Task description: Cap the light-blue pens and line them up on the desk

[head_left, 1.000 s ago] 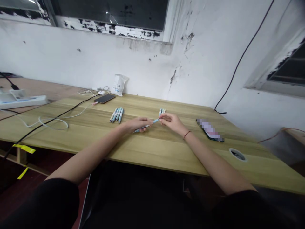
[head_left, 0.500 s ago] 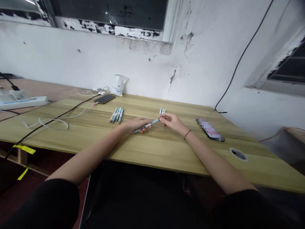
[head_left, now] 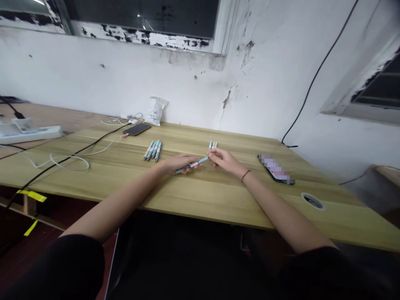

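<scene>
A slim light-blue and white pen is held slantwise just above the wooden table. My left hand is closed around its lower, darker end. At the upper end, the fingertips of my right hand pinch the pen's tip; whether a cap is there is hidden by the fingers. Left of my hands lies a bunch of several similar pens, side by side. Behind my right hand a smaller group of pens shows, partly covered by the fingers.
A dark phone with a white cable lies at the back left, near a white packet. At right are another phone and a round cable hole. A black cable crosses the table's left side.
</scene>
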Available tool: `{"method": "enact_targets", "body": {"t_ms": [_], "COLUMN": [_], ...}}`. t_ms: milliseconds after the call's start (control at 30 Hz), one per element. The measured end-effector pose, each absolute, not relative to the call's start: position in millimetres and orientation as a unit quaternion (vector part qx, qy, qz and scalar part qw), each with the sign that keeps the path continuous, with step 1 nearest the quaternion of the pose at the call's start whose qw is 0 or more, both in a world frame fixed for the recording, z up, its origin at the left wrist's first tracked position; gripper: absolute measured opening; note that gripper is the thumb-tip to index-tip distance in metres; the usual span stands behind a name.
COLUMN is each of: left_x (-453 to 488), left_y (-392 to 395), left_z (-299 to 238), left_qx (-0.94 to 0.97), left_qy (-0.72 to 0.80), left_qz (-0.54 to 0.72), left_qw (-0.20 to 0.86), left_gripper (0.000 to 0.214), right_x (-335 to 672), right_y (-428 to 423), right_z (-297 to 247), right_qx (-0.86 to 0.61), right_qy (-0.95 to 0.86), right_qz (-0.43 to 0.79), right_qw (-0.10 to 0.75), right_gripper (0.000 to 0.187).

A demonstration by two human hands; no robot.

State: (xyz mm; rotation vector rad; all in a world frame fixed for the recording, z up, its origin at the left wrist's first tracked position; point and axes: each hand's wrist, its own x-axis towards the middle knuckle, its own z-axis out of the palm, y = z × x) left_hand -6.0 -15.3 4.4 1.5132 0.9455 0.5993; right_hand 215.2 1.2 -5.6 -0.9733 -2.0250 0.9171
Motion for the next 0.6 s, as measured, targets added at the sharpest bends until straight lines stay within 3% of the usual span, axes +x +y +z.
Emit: {"method": "enact_targets", "body": {"t_ms": [167, 267, 400, 600], "left_x": [-5.0, -4.7, -4.8, -5.4], "left_y": [-16.8, -17.4, -17.0, -14.9], "left_z": [5.9, 5.9, 4.9, 2.4], "left_qx": [0.646, 0.648, 0.650, 0.650], "left_qy": [0.416, 0.417, 0.413, 0.414], "left_qz": [0.251, 0.261, 0.259, 0.256], "left_qw": [0.589, 0.581, 0.583, 0.584], "left_gripper": [0.024, 0.026, 0.023, 0.022], "right_x": [216.6, 215.2, 214.5, 216.8], "right_y": [3.6, 3.8, 1.0, -0.3], "right_z": [-7.6, -7.8, -5.1, -3.7], "right_qx": [-0.335, -0.350, -0.378, -0.352], "right_qy": [-0.782, -0.794, -0.813, -0.814], "right_qz": [0.394, 0.365, 0.321, 0.319], "right_qw": [0.349, 0.337, 0.305, 0.336], "right_gripper": [0.030, 0.026, 0.034, 0.027]}}
